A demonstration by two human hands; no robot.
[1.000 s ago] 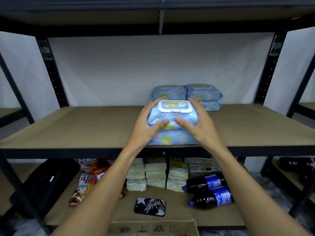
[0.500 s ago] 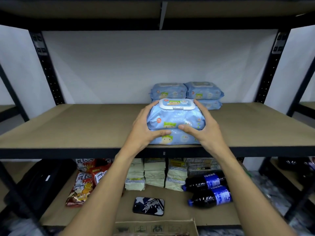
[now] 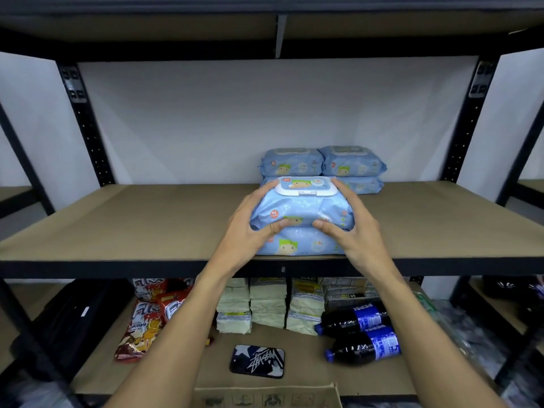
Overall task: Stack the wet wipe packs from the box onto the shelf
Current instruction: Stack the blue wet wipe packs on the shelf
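Two hands clasp the top wet wipe pack [image 3: 303, 206]: the left hand [image 3: 250, 228] curls round its left side and the right hand [image 3: 356, 231] round its right, with both thumbs on the front face. It lies on a lower wet wipe pack [image 3: 300, 245] at the front edge of the middle shelf [image 3: 147, 219]. Four rear packs [image 3: 323, 166] stand in two stacks near the back wall. A cardboard box [image 3: 265, 396] shows below.
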